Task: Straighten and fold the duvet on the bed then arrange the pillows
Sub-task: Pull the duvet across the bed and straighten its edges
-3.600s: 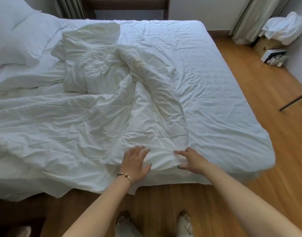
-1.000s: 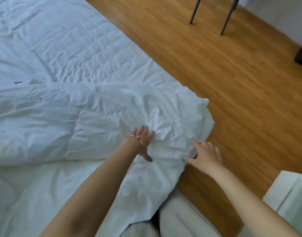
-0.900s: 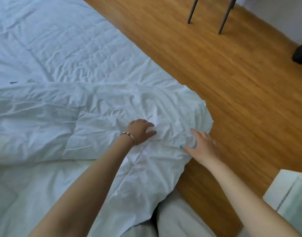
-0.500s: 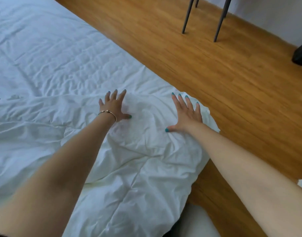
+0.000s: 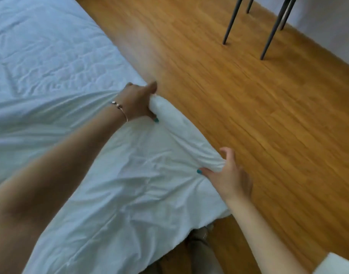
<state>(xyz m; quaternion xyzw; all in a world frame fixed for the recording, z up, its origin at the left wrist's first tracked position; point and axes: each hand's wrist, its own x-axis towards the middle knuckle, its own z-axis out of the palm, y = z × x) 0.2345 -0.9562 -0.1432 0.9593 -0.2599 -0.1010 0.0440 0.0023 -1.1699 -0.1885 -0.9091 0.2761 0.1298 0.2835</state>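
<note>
The white duvet (image 5: pixel 130 184) lies spread over the corner of the bed (image 5: pixel 51 56), its edge pulled taut along the bed's side. My left hand (image 5: pixel 138 102) grips the far end of that edge, fingers wrapped under the fabric. My right hand (image 5: pixel 229 173) grips the near end of the same bunched edge, thumb on top. The stretch of duvet between the two hands forms a thick white roll hanging over the wooden floor. No pillows are in view.
Wooden floor (image 5: pixel 248 105) runs along the right of the bed. Dark metal chair legs (image 5: pixel 268 32) stand at the upper right. A white object (image 5: pixel 337 264) shows at the lower right corner. My legs (image 5: pixel 201 252) are below the duvet's corner.
Half a second ago both hands lay flat with spread fingers on the duvet. Now both have closed on its edge and pulled it outward toward the floor side.
</note>
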